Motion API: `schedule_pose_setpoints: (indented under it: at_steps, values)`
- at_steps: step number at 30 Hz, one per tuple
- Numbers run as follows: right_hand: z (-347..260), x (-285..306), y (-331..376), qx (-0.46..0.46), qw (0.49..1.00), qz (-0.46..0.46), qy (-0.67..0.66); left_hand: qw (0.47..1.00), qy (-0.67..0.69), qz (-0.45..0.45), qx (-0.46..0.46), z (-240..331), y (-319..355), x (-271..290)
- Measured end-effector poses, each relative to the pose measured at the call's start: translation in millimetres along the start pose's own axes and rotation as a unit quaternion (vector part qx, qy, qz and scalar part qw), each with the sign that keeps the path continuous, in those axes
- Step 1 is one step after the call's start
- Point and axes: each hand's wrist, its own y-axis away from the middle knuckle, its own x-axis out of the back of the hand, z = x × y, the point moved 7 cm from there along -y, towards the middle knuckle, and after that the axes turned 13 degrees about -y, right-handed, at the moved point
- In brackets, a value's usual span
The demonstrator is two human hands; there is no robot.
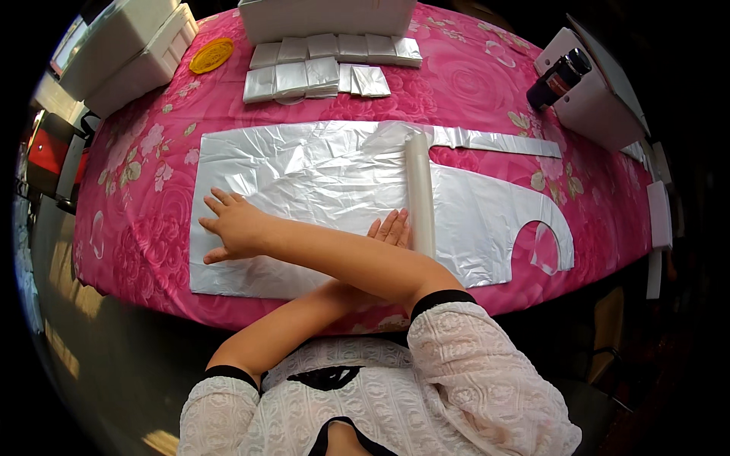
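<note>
A thin silvery-white plastic apron (pixel 304 175) lies spread flat over the table, its wide end at the left and its neck loop and strap at the right. Across its middle rests a pale, smooth tube (pixel 420 194). My arms are crossed, the right one over the left. Fingers spread, my right hand (pixel 237 226) is over the apron's left end. My left hand (pixel 391 229) lies on the sheet with fingers stretched out, right beside the tube; my right forearm hides part of it. Neither hand grips anything.
A pink floral cloth (pixel 137 235) covers the table. Beyond the apron stand stacks of folded silvery packets (pixel 308 78) before a white box (pixel 327 19). White foam boxes (pixel 141 57) and a yellow round item (pixel 211 55) are far left. At far right, a dark bottle (pixel 559 78) leans against a white carton (pixel 601 114).
</note>
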Motion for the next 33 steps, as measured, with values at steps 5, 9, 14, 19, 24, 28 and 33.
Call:
schedule_pose_setpoints:
  at_steps: [5, 9, 14, 19, 24, 28, 33]
  values:
    - [-15.8, 76.1, 48.1, -0.006, 0.988, 0.092, -0.123, 0.989, 0.122, -0.036, 0.073, -48.1, 40.0, 40.2]
    - [54.8, 125.6, 79.7, -0.103, 0.96, 0.26, 0.023, 0.99, -0.044, 0.037, 0.13, -86.7, 69.8, 64.4]
    - [99.0, 102.9, 82.1, -0.121, 0.962, 0.221, 0.109, 0.97, -0.071, -0.036, 0.228, -121.4, 93.6, 42.9]
    - [101.5, 129.2, 90.9, -0.155, 0.941, 0.3, -0.003, 0.972, -0.044, -0.014, 0.23, -123.6, 98.0, 44.9]
    - [132.2, 229.6, 200.8, -0.081, 0.756, 0.519, -0.391, 0.972, -0.045, -0.02, 0.232, -125.8, 101.6, 43.6]
    - [196.9, 277.4, 407.5, -0.12, 0.498, 0.754, -0.412, 0.975, -0.008, -0.005, 0.223, -124.7, 102.4, 51.5]
    - [164.3, 246.2, 535.9, -0.248, 0.495, 0.83, -0.07, 0.958, 0.092, 0.057, 0.267, -138.8, 117.8, 60.2]
